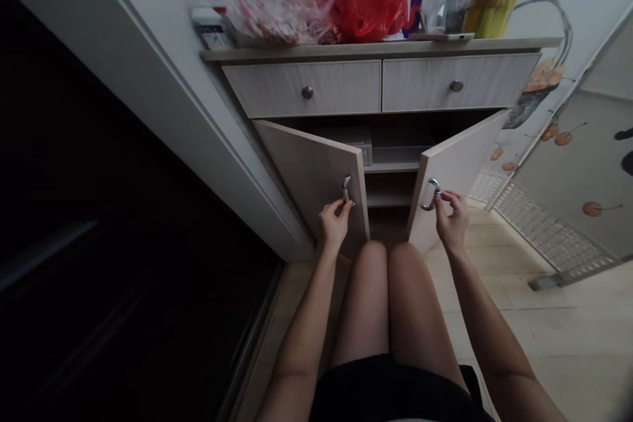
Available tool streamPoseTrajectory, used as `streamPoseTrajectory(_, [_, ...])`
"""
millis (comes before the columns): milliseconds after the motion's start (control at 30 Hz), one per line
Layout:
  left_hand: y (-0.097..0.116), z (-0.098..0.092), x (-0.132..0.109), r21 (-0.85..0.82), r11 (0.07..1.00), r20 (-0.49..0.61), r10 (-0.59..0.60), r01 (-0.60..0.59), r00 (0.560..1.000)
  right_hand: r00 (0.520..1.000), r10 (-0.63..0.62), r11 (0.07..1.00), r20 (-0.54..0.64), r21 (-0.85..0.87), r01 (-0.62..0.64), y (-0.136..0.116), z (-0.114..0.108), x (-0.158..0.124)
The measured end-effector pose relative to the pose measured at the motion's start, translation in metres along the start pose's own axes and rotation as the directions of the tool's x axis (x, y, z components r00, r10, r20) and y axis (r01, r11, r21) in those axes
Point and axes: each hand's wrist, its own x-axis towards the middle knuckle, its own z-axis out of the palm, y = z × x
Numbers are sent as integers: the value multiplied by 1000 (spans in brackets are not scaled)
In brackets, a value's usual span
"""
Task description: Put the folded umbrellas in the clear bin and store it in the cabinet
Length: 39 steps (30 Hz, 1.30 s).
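A pale wooden cabinet [346, 87] stands before me with both lower doors swung partly outward. My left hand [334, 223] pinches the curved metal handle [346, 184] of the left door [311, 175]. On the other side, my right hand [452, 219] grips the matching metal handle [434, 186] of the right door [459, 158] between thumb and fingers. Through the gap between the doors, shelves [391, 167] show in the dark interior. A pale box [363, 145] sits on the upper shelf, partly hidden by the left door.
Two closed drawers with round knobs are above the doors. On the cabinet top lie a red plastic bag [361, 0], a pinkish clear bag [281, 6], a white bottle [210, 28] and a yellow package [489, 6]. A cherry-patterned folding screen [568, 165] stands at right. My knees are close to the doors.
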Motion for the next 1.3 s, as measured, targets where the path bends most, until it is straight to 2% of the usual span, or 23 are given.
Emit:
streamPoseTrajectory(100, [4, 31, 15, 35, 999, 49, -1, -1, 999, 997, 18, 1000, 71, 1, -18, 2, 36, 11])
streamPoseTrajectory(233, [7, 59, 35, -2, 1000, 137, -27, 27, 990, 989, 42, 996, 144, -79, -31, 3, 75, 26])
streamPoseTrajectory(433, [16, 84, 58, 72, 994, 216, -96, 82, 972, 968, 128, 961, 217, -269, -67, 1, 113, 44])
streamPoseTrajectory(567, [26, 95, 71, 165, 983, 236, -121, 83, 964, 959, 161, 950, 233, -300, -86, 2, 132, 56])
streamPoseTrajectory(867, [32, 112, 93, 255, 964, 246, -133, 68, 960, 950, 204, 941, 238, -315, -123, 11, 169, 79])
streamPoseTrajectory(1300, [28, 125, 106, 281, 959, 270, -113, 34, 956, 935, 237, 927, 263, -351, -136, 20, 186, 92])
